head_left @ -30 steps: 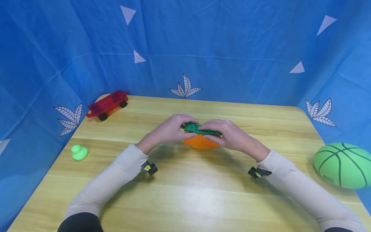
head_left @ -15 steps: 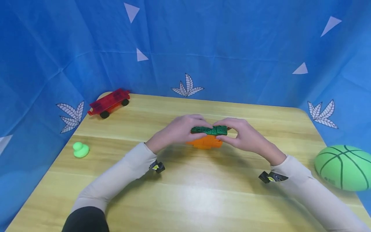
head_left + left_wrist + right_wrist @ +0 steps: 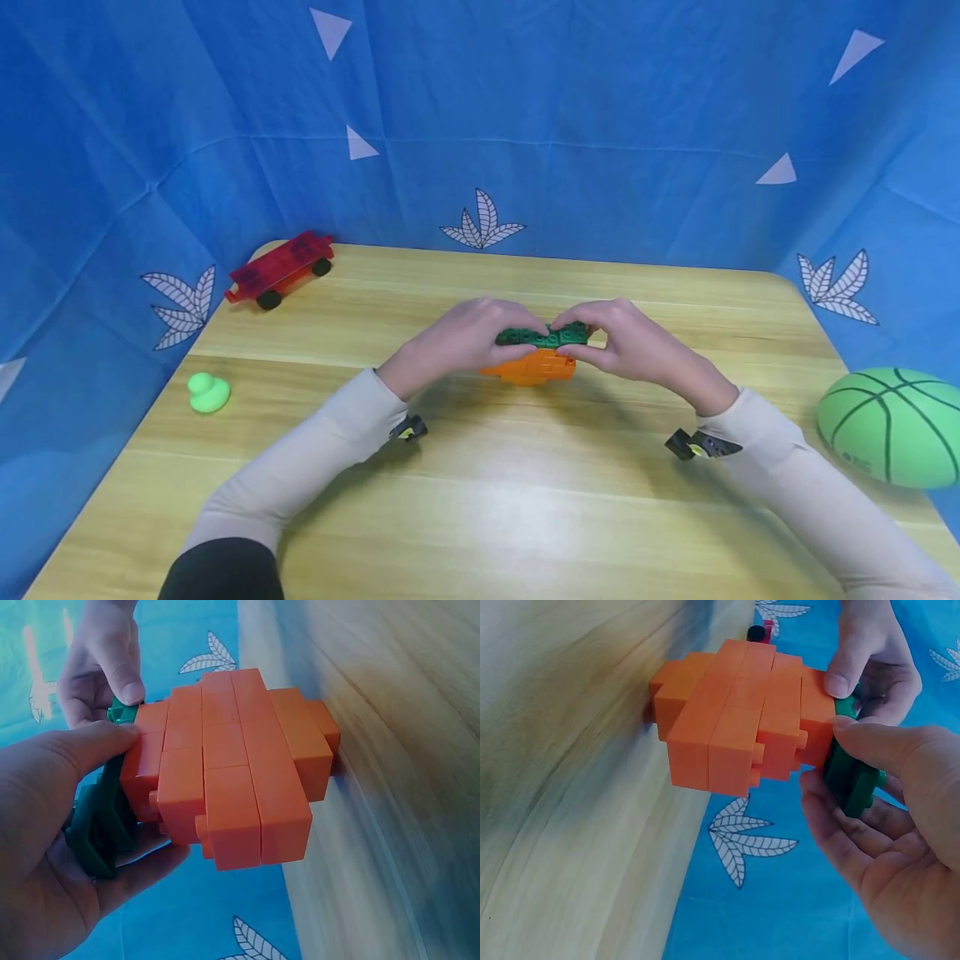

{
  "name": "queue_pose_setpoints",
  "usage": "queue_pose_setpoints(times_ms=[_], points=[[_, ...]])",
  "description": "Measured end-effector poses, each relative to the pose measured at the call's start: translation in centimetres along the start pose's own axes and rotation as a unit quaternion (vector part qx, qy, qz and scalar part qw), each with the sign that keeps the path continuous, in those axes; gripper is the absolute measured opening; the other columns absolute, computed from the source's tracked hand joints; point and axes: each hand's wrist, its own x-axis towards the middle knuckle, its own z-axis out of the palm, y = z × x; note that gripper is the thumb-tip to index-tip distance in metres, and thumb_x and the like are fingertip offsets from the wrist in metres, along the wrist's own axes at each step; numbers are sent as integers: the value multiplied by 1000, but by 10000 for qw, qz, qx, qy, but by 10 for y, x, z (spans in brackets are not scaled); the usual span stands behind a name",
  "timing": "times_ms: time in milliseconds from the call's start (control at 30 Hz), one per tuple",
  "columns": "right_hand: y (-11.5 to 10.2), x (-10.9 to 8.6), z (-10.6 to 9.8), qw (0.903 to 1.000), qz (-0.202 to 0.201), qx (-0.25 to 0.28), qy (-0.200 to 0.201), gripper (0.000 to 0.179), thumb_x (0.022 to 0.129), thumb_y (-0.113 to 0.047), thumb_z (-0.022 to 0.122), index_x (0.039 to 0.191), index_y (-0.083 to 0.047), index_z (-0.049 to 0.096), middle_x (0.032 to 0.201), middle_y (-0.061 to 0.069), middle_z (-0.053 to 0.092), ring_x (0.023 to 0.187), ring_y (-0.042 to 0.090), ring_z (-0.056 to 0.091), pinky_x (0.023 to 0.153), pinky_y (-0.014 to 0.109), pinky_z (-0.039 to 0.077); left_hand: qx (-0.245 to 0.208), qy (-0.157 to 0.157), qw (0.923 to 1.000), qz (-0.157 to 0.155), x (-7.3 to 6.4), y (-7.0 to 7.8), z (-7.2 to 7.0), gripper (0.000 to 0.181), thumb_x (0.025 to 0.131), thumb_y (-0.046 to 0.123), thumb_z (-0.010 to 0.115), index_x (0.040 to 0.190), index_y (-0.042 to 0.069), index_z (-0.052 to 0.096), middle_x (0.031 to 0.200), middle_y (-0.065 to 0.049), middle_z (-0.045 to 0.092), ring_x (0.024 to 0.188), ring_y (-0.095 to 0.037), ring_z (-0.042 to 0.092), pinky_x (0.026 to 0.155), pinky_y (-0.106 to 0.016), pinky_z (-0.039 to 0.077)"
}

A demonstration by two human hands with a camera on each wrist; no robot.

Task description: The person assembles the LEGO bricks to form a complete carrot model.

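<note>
Near the middle of the table stands a rounded toy-brick build, with stepped layers of orange bricks (image 3: 532,368) under a top of green bricks (image 3: 553,336). My left hand (image 3: 480,335) grips the left part of the green top, thumb on the near side. The right hand (image 3: 632,343) pinches the right end between thumb and fingers. Both thumbs lie along the seam between green and orange in the left wrist view, where the orange bricks (image 3: 232,765) narrow toward the table. Part of the green bricks (image 3: 851,776) projects past the orange ones. Fingers hide some of the top.
A red wheeled toy wagon (image 3: 281,268) stands at the back left of the wooden table (image 3: 480,508). Nearer on the left sits a small light-green duck (image 3: 207,392). A green ball (image 3: 891,427) is at the right edge. Blue cloth (image 3: 600,125) surrounds the back and sides.
Over the second, both hands have shifted right along the green top; the right hand went from its middle to its right end. In the last half second they have hardly moved.
</note>
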Motion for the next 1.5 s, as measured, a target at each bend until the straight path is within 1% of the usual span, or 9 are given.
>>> queue_pose_setpoints(times_ms=[267,367,633,800,933,1100,1267,1400,1500], points=[[1,-1,1,9999,90,91,66,29,88,-11,82,115,-10,74,105,1,78,79,4,68,74,35,62,224,262,9993,109,-1,-5,5,25,99,30,70,122,26,75,118,7,76,93,-7,69,73,-19,55],[2,-3,5,9993,258,225,146,36,88,-12,82,122,-10,71,113,3,77,87,8,69,79,35,62,-96,514,9986,88,-5,-10,8,32,97,32,72,128,26,72,122,5,74,97,-8,68,77,-21,56],[13,-10,22,9830,1316,1276,-30,61,88,-18,82,141,-9,55,126,10,71,106,27,75,96,51,58,-2005,257,9736,-1061,-25,-34,10,68,91,39,79,150,24,51,143,0,61,122,-16,60,99,-37,57],[24,-18,35,9631,1891,1913,-2,54,89,-17,82,136,-7,57,130,12,69,115,31,72,97,44,59,-2707,-184,9515,-1447,-36,-49,24,46,93,30,78,131,13,60,126,-4,67,115,-20,68,96,-34,59],[28,-23,43,9561,2182,1949,142,30,93,-24,78,112,-6,64,120,15,75,110,31,74,91,38,61,-2711,-228,9506,-1497,-41,-49,31,28,99,30,71,114,8,63,118,-7,69,116,-21,69,99,-35,58],[27,-18,43,9482,2436,2008,360,37,97,-31,72,116,0,65,134,23,67,117,35,71,89,45,62,-2597,84,9493,-1768,-42,-43,28,46,102,35,65,138,7,60,138,-9,64,123,-26,65,104,-42,56],[25,-10,37,9279,2474,2734,553,47,98,-23,71,138,-3,58,133,21,67,104,20,74,79,44,64,-3211,706,9231,-1994,-40,-43,28,48,100,34,68,141,12,59,135,-7,66,120,-24,67,101,-38,57],[24,-10,32,9226,2352,3018,494,59,93,-16,77,145,-9,52,145,15,60,119,15,67,89,27,61,-3793,1170,8971,-1940,-41,-44,27,45,99,28,70,141,15,60,137,-8,65,111,-24,73,87,-44,63],[23,-11,30,9148,2206,3367,316,74,88,-8,81,152,-9,45,157,13,48,126,18,64,93,25,59,-4094,1176,8848,-1891,-44,-44,25,52,95,24,75,144,20,59,146,-6,60,106,-25,75,82,-49,63]])
